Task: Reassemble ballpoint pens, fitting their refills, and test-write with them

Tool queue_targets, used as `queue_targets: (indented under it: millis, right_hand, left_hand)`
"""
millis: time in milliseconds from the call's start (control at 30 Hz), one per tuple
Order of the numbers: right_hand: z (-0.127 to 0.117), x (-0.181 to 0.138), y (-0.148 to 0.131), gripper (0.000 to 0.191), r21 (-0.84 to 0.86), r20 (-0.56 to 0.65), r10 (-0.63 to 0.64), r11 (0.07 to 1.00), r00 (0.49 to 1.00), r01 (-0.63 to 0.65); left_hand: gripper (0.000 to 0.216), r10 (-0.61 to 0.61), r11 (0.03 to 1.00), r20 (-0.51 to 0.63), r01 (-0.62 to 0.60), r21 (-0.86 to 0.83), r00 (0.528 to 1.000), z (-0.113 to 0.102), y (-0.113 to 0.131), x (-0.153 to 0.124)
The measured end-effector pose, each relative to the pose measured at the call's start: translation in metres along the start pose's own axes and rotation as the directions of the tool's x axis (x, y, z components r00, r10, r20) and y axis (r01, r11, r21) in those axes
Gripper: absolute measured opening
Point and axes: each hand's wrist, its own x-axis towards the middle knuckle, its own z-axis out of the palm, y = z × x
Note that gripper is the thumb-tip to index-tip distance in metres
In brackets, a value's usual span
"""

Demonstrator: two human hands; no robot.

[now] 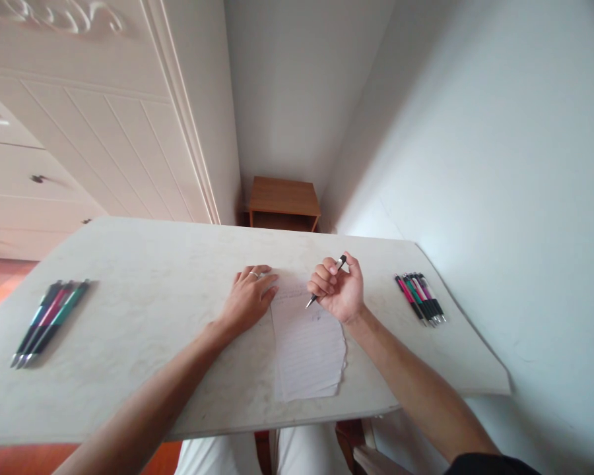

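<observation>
- The right hand (340, 290) holds a pen (325, 282); its fingers (321, 280) are curled tight and clamped on the pen.
- The pen is tilted; its dark top sticks up past the thumb, and its thin tip points down and to the left, at the top part of a sheet of paper (307, 349); I cannot tell if the tip touches the sheet.
- The left hand (247, 300) lies flat, palm down, just beside the top left corner of the sheet of paper; its fingers (264, 280) are stretched out and a little apart, and they hold nothing; the fingertips reach the edge of the sheet; one finger has a ring (254, 274) on it.
- The sheet of paper is white with thin lines; it lies in the middle of the counter (143, 284), close to the near edge, between the two arms; its right edge looks a bit rough.
- The counter is pale and wide.
- The left bunch of pens (49, 322) lies far out on the left side of the counter, well apart from the left hand; the pens lie side by side.
- The right bunch of pens (420, 298) lies on the right side, near the right hand but not touching it; these lie side by side too.
- Behind the counter stands a small brown wooden stand (284, 198) in the corner; a white cupboard (79, 132) is on the left and a plain wall (475, 132) is on the right.
</observation>
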Motion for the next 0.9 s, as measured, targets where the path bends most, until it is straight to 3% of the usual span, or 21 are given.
queue_targets:
  millis: [233,500,900]
  right_hand:
    - [0.001,-0.002,0.005,0.044,0.052,0.016,-0.014,0.999,1.000,0.013]
    - [-0.003,0.002,0.001,0.047,0.052,-0.091,-0.027,0.998,0.996,0.032]
    - [-0.012,0.010,0.003,0.040,0.213,-0.070,-0.026,0.976,0.997,0.040]
  left_hand:
    - [0.028,0.015,0.998,0.016,-0.014,-0.063,1.000,-0.004,-0.004,0.002]
    - [0.024,0.081,0.986,0.027,-0.076,-0.149,0.996,-0.008,-0.015,0.007]
    - [0.022,0.102,0.979,0.020,-0.097,-0.178,0.995,-0.006,-0.021,0.008]
